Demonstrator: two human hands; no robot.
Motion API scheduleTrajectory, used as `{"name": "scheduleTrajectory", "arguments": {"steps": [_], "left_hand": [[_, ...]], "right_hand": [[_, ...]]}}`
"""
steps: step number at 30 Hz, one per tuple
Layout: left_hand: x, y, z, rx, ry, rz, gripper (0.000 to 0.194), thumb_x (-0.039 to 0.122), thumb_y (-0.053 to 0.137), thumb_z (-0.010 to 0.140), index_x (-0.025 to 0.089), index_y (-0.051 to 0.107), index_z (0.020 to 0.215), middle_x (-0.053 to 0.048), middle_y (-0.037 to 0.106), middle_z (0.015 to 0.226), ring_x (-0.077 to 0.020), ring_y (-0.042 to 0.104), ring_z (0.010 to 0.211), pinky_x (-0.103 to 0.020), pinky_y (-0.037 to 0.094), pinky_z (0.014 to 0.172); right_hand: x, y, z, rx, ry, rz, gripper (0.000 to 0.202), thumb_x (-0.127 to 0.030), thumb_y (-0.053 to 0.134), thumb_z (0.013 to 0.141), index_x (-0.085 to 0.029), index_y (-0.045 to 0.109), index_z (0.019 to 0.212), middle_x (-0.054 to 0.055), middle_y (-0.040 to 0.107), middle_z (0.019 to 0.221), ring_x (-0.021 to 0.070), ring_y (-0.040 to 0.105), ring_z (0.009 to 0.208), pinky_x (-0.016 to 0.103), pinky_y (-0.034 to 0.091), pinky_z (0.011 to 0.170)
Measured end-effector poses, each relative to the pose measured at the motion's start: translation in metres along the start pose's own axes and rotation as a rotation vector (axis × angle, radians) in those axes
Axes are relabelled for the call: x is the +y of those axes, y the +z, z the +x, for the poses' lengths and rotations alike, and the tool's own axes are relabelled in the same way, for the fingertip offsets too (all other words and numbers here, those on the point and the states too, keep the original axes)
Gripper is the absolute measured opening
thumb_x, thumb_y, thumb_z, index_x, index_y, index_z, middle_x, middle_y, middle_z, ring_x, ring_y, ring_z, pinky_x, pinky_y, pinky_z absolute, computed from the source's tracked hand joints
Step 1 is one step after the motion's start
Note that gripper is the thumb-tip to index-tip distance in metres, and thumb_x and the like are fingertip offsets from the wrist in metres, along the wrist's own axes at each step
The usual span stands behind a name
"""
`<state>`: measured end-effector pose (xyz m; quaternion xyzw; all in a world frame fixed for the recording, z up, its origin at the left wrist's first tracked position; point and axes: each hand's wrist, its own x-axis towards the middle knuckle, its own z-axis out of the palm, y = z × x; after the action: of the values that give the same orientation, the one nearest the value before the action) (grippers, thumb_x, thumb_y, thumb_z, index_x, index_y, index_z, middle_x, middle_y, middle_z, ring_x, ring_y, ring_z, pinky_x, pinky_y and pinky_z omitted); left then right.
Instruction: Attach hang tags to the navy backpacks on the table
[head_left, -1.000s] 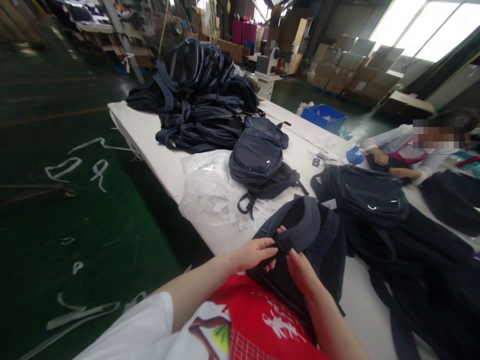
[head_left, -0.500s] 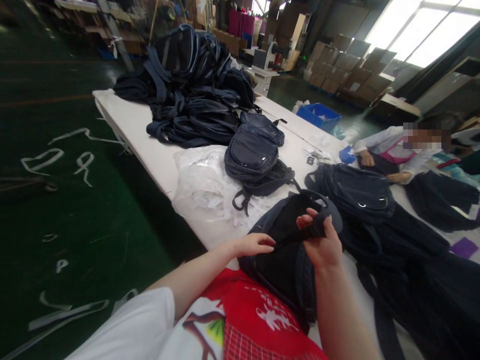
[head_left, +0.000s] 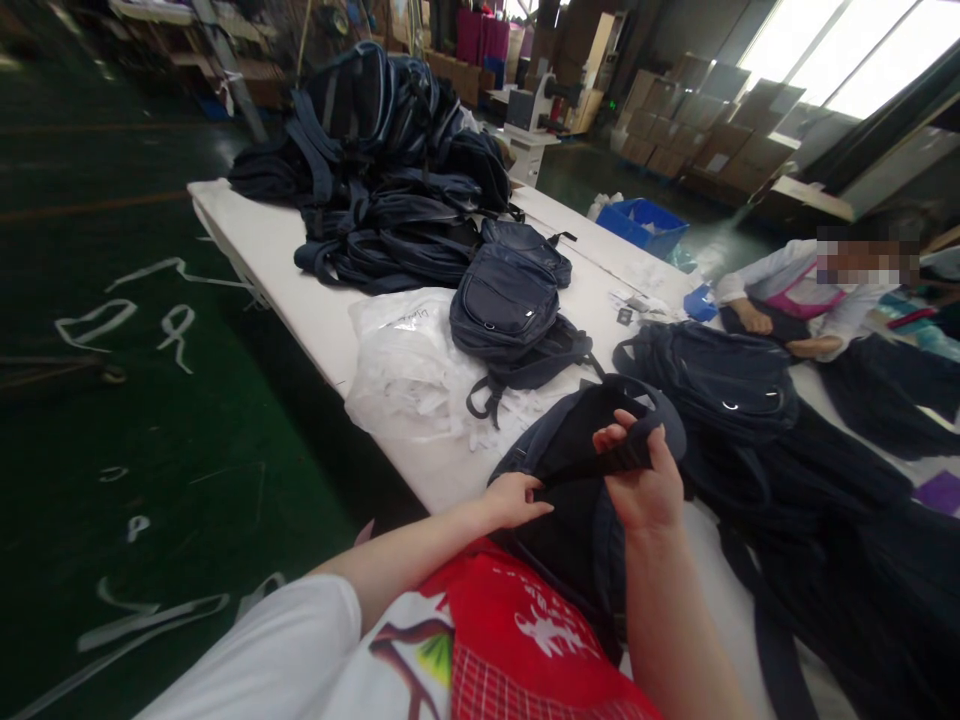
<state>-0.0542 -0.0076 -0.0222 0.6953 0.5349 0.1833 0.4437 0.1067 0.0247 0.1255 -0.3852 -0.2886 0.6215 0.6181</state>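
At right hand, flat webbing, curved padding

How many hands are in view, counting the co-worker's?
4: the left hand and right hand at a strap of the near backpack; one hand and another hand of the co-worker, by dark fabric. Others may be hidden.

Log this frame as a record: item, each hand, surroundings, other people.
item: dark backpack, strap side up on white table
left grip: at black webbing; pinch unclear
right grip: curled around shoulder strap
left of item, farther off: translucent plastic bag
far end: backpack pile
beyond table: blue bin
other people: co-worker, white sleeves, both hands at dark fabric
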Motion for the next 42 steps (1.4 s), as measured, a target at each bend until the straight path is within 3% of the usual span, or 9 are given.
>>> {"name": "scheduleTrajectory", "arguments": {"steps": [5, 8, 11, 15, 20, 25, 31, 39, 42], "left_hand": [[0.011, -0.001, 0.01, 0.103, 0.105, 0.006, 0.03, 0.04, 0.053, 0.087, 0.02, 0.075, 0.091, -0.004, 0.071, 0.086, -0.0174, 0.063, 0.079, -0.026, 0.044, 0.07], [0.012, -0.005, 0.013, 0.088, 0.125, 0.006, 0.028, 0.035, 0.058, 0.082, 0.022, 0.074, 0.102, -0.003, 0.07, 0.088, -0.0164, 0.062, 0.078, -0.025, 0.045, 0.072], [0.014, -0.006, 0.014, 0.065, 0.071, 0.014, 0.04, 0.041, 0.068, 0.074, 0.023, 0.071, 0.11, -0.001, 0.068, 0.08, -0.0162, 0.061, 0.072, -0.025, 0.044, 0.067], [0.018, 0.001, 0.016, 0.1, -0.073, 0.025, 0.043, 0.057, 0.064, 0.075, 0.017, 0.074, 0.089, -0.002, 0.064, 0.065, -0.0168, 0.058, 0.062, -0.026, 0.039, 0.057], [0.015, 0.01, 0.021, 0.108, -0.059, 0.034, 0.036, 0.048, 0.054, 0.086, 0.016, 0.07, 0.078, -0.002, 0.063, 0.07, -0.0153, 0.057, 0.065, -0.026, 0.037, 0.058], [0.0, 0.0, 0.027, 0.08, 0.063, 0.057, 0.024, 0.036, 0.057, 0.085, 0.016, 0.066, 0.074, -0.004, 0.06, 0.081, -0.0164, 0.055, 0.079, -0.027, 0.041, 0.072], [-0.02, -0.012, 0.032, 0.057, 0.129, 0.066, 0.02, 0.03, 0.061, 0.082, 0.017, 0.063, 0.068, -0.001, 0.056, 0.075, -0.0147, 0.053, 0.074, -0.026, 0.043, 0.072], [-0.04, -0.001, 0.041, -0.012, 0.155, 0.023, 0.02, 0.026, 0.068, 0.079, 0.016, 0.062, 0.062, -0.005, 0.066, 0.099, -0.0155, 0.058, 0.091, -0.027, 0.045, 0.086], [-0.048, 0.0, 0.045, -0.051, 0.139, 0.014, 0.02, 0.029, 0.068, 0.08, 0.017, 0.065, 0.064, -0.004, 0.068, 0.098, -0.0149, 0.06, 0.09, -0.026, 0.046, 0.086]], "right_hand": [[0.002, 0.005, -0.002, 0.02, 0.017, 0.043, 0.041, -0.056, 0.057, 0.084, -0.018, 0.069, 0.096, 0.001, 0.065, 0.07, 0.0145, 0.062, 0.073, 0.037, 0.052, 0.086], [0.003, 0.008, -0.004, 0.006, 0.022, 0.044, 0.041, -0.056, 0.058, 0.084, -0.018, 0.068, 0.096, 0.0, 0.064, 0.069, 0.0141, 0.062, 0.072, 0.035, 0.052, 0.085], [0.006, 0.011, -0.005, -0.008, 0.042, 0.039, 0.039, -0.054, 0.057, 0.085, -0.018, 0.068, 0.097, 0.0, 0.064, 0.069, 0.0144, 0.062, 0.072, 0.035, 0.052, 0.084], [0.008, 0.016, -0.007, -0.022, 0.042, 0.052, 0.039, -0.053, 0.054, 0.087, -0.018, 0.068, 0.095, 0.001, 0.063, 0.068, 0.0146, 0.062, 0.071, 0.035, 0.051, 0.084], [0.007, 0.019, 0.002, -0.016, 0.091, 0.142, 0.04, -0.052, 0.049, 0.09, -0.016, 0.067, 0.093, 0.001, 0.06, 0.066, 0.0135, 0.059, 0.068, 0.032, 0.052, 0.081], [-0.001, -0.004, 0.026, 0.099, 0.111, 0.264, 0.038, -0.051, 0.043, 0.093, -0.019, 0.063, 0.092, -0.003, 0.054, 0.06, 0.0117, 0.055, 0.06, 0.03, 0.054, 0.072], [0.001, -0.039, 0.045, 0.259, 0.067, 0.229, 0.038, -0.049, 0.04, 0.095, -0.018, 0.06, 0.086, -0.004, 0.053, 0.056, 0.0105, 0.053, 0.054, 0.027, 0.053, 0.063], [0.006, -0.051, 0.049, 0.276, 0.051, 0.203, 0.038, -0.046, 0.038, 0.096, -0.017, 0.06, 0.083, -0.003, 0.052, 0.056, 0.0104, 0.053, 0.055, 0.028, 0.053, 0.063], [0.004, -0.051, 0.049, 0.258, 0.057, 0.196, 0.037, -0.048, 0.042, 0.094, -0.017, 0.06, 0.082, -0.003, 0.052, 0.056, 0.0101, 0.053, 0.055, 0.027, 0.053, 0.064]]}}
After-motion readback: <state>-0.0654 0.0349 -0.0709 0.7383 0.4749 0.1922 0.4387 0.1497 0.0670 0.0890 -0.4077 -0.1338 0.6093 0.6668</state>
